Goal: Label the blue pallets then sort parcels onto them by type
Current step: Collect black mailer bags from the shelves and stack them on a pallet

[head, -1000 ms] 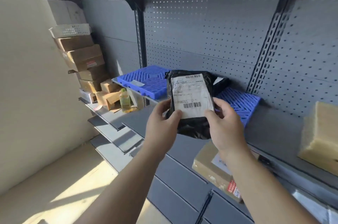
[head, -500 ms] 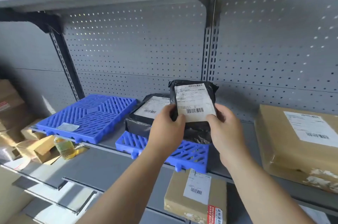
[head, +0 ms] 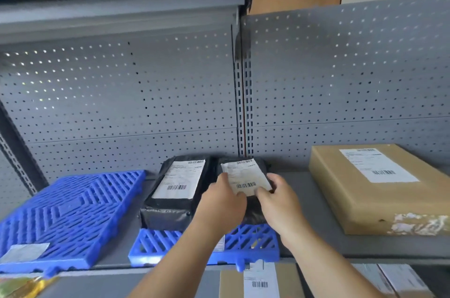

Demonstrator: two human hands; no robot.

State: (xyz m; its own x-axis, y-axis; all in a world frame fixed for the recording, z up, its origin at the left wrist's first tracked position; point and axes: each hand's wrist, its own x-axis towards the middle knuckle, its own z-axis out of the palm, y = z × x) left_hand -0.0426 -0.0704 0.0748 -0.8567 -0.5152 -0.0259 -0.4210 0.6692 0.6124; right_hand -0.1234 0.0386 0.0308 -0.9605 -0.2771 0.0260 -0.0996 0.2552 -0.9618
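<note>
holding a black parcel (head: 246, 177) by its near end with both hands. the left hand (head: 219, 202) is curled round the near left corner, and the right hand (head: 280, 200) pinches the near right corner with its thumb on the white shipping label. the hands sit close together, both clamped on that one parcel.

the parcel is over the right half of the blue pallet (head: 253, 241), barcode end toward the camera. can't tell if it's fully resting on the pallet or just off it, since the hands cover its near edge. on the left half of that pallet lies a second black parcel (head: 175, 190), label up, right beside the held one.

left of that pallet, just beside it, is the other blue pallet (head: 70, 215), carrying only a paper label (head: 24, 250) stuck at its near left corner. right of that pallet, well apart from it, a brown cardboard box (head: 375, 188) lies flat with its label up. all of this is on the grey shelf (head: 377, 246). behind that pallet stands the pegboard panel (head: 121, 93), and below its front edge the top of a lower box (head: 231, 283) peeks in.
</note>
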